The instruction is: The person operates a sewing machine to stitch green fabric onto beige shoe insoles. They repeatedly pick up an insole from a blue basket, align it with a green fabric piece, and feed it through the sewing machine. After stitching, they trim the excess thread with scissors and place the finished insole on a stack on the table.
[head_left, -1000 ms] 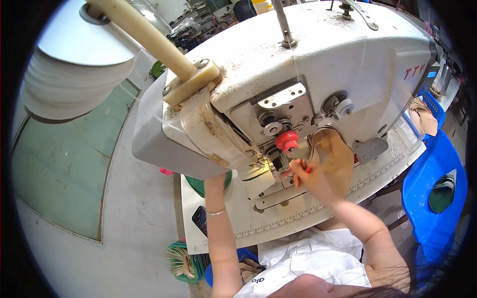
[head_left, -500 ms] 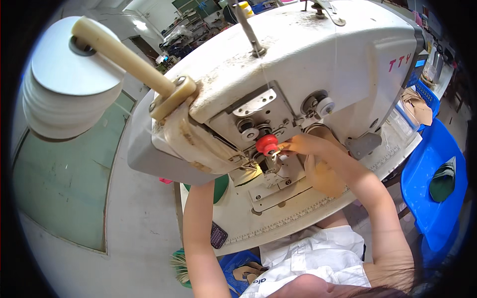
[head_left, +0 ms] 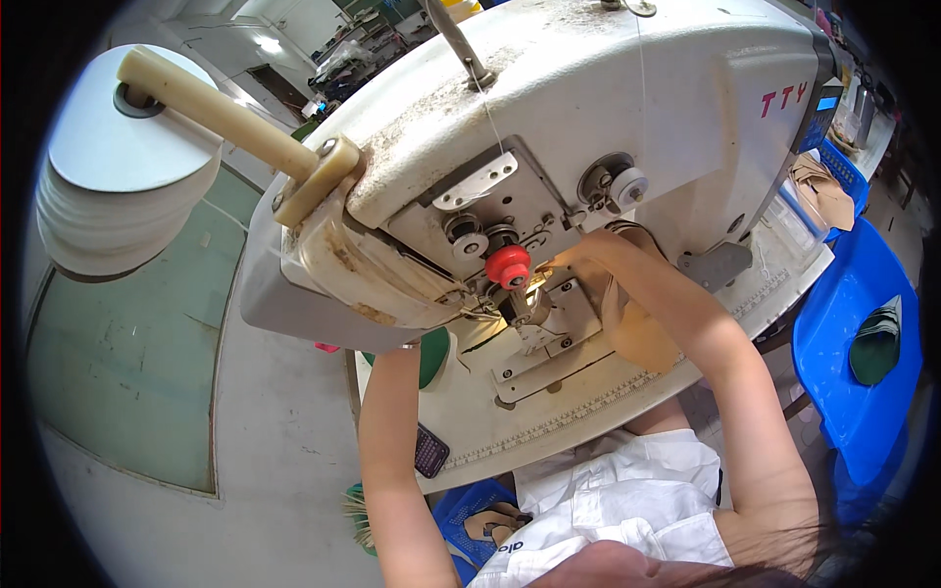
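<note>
— Where can we pass near the needle?
— Only low, under the sewing machine head; the red knob juts out there.
— And left?
— The tape spool and its arm crowd that side; the counter front lies open.

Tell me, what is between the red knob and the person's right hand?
Nothing, as far as the head view shows: the right hand reaches right up to the red knob on the sewing machine, with no visible gap.
</note>
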Demonstrator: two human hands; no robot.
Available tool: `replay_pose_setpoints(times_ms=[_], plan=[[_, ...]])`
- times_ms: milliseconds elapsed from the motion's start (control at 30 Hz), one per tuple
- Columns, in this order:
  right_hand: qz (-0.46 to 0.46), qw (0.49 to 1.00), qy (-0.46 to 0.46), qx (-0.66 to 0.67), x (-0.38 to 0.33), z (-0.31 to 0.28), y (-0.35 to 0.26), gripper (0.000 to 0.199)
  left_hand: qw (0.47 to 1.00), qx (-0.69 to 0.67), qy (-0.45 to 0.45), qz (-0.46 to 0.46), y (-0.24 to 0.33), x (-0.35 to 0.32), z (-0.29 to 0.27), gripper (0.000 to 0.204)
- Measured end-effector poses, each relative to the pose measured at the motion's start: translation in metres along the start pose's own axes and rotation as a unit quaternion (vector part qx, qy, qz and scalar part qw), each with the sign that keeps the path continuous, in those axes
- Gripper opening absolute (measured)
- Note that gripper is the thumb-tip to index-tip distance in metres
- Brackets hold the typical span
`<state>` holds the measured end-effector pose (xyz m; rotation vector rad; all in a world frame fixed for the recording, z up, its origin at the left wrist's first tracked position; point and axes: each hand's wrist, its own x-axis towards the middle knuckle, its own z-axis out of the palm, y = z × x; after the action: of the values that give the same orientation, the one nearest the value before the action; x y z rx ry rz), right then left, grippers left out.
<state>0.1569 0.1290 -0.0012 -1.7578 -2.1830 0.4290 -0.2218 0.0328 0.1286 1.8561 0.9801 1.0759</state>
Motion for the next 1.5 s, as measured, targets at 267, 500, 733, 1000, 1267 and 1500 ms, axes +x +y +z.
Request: replay_pose_setpoints(times_ms=[267, 500, 733, 1000, 1267, 1500], plan=[[0.05, 0.96, 0.061, 0.27, -0.077, -0.06, -0.074, 0.03, 1.0, 0.006, 0.004, -0.007, 0.005, -0.016, -0.003, 0.025], [0.066, 0.956, 0.044, 0.282, -0.073, -0.057, -0.064, 0.025, 1.0, 0.011, -0.001, -0.004, 0.009, -0.018, -0.002, 0.024], [0.075, 0.958, 0.052, 0.274, -0.07, -0.051, -0.058, 0.022, 1.0, 0.021, -0.002, 0.001, 0.013, -0.012, 0.002, 0.022], [0.112, 0.957, 0.073, 0.257, -0.081, -0.053, -0.044, 0.019, 0.994, 0.079, 0.023, 0.078, 0.009, 0.089, 0.037, 0.022], [0.116, 0.959, 0.082, 0.245, -0.066, -0.03, -0.068, 0.016, 0.971, 0.207, 0.095, 0.077, -0.027, 0.188, 0.053, 0.022], [0.194, 0.938, 0.145, 0.249, -0.112, -0.04, -0.066, 0.014, 0.951, 0.071, 0.237, 0.184, 0.015, 0.106, -0.007, 0.022]])
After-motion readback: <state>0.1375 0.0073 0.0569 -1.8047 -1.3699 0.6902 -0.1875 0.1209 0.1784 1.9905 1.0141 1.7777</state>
